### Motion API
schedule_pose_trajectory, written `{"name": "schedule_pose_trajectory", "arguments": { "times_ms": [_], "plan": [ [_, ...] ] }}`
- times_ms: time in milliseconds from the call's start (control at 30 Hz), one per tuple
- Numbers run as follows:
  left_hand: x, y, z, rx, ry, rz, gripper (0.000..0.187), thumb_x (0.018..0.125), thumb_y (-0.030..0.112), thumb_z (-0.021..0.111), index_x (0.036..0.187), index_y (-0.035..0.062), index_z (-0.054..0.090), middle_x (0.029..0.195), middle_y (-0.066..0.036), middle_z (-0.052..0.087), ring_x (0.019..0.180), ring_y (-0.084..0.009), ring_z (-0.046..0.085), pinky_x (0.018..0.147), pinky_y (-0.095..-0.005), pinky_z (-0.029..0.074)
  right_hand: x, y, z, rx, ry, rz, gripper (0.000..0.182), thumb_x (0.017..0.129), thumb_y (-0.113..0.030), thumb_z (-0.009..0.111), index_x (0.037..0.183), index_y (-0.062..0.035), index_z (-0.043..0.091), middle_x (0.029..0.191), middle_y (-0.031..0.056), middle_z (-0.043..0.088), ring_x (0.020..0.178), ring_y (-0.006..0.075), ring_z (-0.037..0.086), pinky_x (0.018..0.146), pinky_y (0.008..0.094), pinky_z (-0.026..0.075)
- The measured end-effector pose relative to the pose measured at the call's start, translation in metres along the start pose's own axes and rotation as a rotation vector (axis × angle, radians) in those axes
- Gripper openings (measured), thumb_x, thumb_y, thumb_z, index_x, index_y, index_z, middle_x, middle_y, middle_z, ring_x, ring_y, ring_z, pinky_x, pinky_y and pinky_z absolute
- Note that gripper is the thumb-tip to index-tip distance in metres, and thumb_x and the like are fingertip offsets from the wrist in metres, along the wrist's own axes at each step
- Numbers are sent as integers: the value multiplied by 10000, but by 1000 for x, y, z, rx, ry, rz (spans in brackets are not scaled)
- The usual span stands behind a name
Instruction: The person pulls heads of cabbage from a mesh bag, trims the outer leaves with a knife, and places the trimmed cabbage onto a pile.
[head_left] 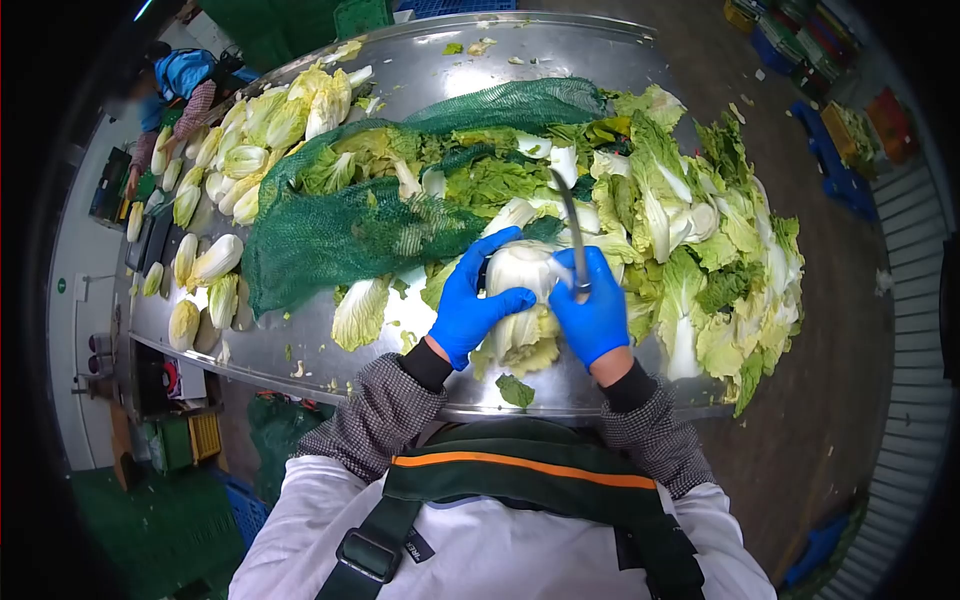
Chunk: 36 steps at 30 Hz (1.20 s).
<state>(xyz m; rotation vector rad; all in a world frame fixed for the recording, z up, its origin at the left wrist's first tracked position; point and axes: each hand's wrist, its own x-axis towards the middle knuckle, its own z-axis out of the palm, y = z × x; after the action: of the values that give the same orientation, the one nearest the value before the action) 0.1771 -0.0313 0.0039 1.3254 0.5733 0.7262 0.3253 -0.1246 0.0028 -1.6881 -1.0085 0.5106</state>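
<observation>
In front of me on the metal table stands a napa cabbage (522,270), its pale base facing up and its leafy end toward me. My left hand (474,303), in a blue glove, wraps around the cabbage's left side. A curved knife (571,215) points up and away from my right hand (592,305), also blue-gloved, whose fingers are closed on its handle. That hand is right beside the cabbage's right side; part of the handle is hidden by the fingers. Loose outer leaves (655,200) lie just beyond and to the right.
A green mesh bag (350,240) with leaves in it spreads across the table (400,85). Several trimmed cabbages (245,160) are heaped at the left. At the far left, a person in a blue vest (185,72) reaches toward them. Blue pallets (830,160) stand on the floor at right.
</observation>
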Motion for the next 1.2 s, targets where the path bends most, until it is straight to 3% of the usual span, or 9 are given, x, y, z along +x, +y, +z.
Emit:
{"name": "schedule_pose_trajectory", "arguments": {
  "times_ms": [167, 233, 367, 467, 633, 833, 867, 1033, 1200],
  "plan": [
    [-2, 6, -15, -525, -111, -231, 577, 914, 315, 558, 1368, 3, 387, 1297, -90, 503, 1181, -179, 482, 1049, -323, 341, 39, 46, -47, -125, 32, 118, 286, 804, -225, 635, 1059, -109, 581, 750, 101, 616, 631, 187, 604, 602, 338, 486],
    [1, 3, -16, -494, -120, -176, 592, 955, 382, 477, 1394, 5, 350, 1330, -94, 479, 1240, -187, 442, 1082, -330, 301, 34, 36, -41, -155, -152, 129, 617, 771, -428, 712, 1272, -135, 503, 780, 114, 633, 660, 251, 608, 676, 345, 495],
    [7, -2, -10, -598, -105, -228, 627, 965, 380, 461, 1444, 33, 252, 1399, -104, 404, 1297, -206, 388, 1097, -339, 286, 14, -30, -23, -276, -371, 146, 829, 722, -532, 709, 1387, -149, 395, 969, 185, 653, 866, 325, 643, 780, 390, 501],
    [5, -5, -8, -517, -98, -201, 692, 934, 391, 525, 1453, 56, 211, 1387, -106, 394, 1272, -199, 401, 1062, -323, 328, 11, -14, -11, -262, -350, 127, 762, 730, -504, 696, 1349, -151, 426, 1005, 204, 647, 927, 350, 636, 803, 410, 499],
    [-3, -10, -12, -234, -63, -259, 533, 913, 336, 578, 1315, 25, 417, 1205, -70, 523, 1101, -158, 509, 979, -287, 395, 2, -5, 2, -425, -404, 168, 667, 740, -441, 663, 1302, -151, 453, 845, 174, 651, 799, 364, 640, 716, 436, 507],
    [-16, 4, -18, -921, -135, -593, 541, 958, 442, 457, 1330, 50, 444, 1286, -118, 535, 1141, -221, 551, 1002, -360, 428, 13, 7, -14, 89, -488, 470, 497, 786, -231, 619, 1253, -106, 505, 727, 50, 618, 644, 208, 618, 633, 339, 519],
    [-19, 5, -21, -927, -112, -583, 548, 960, 452, 445, 1337, 54, 438, 1292, -120, 531, 1147, -227, 548, 1007, -367, 425, 14, 1, -19, 175, -566, 564, 491, 814, -204, 652, 1261, -62, 508, 861, 38, 631, 758, 127, 599, 687, 266, 510],
    [-12, -9, -26, -710, -56, -425, 659, 954, 557, 334, 1395, 68, 359, 1347, -131, 479, 1216, -257, 492, 1049, -389, 378, -13, 19, -4, 550, -611, 386, 660, 806, -307, 736, 1312, 7, 451, 1237, 102, 554, 1096, 137, 523, 936, 293, 441],
    [-9, -22, -15, -556, -186, -352, 694, 958, 567, 289, 1434, 62, 293, 1423, -121, 389, 1305, -251, 387, 1095, -400, 298, -47, 16, -1, 689, -429, 344, 650, 775, -259, 763, 1295, -2, 470, 1168, 85, 600, 1064, 164, 554, 951, 322, 435]
  ]
}}
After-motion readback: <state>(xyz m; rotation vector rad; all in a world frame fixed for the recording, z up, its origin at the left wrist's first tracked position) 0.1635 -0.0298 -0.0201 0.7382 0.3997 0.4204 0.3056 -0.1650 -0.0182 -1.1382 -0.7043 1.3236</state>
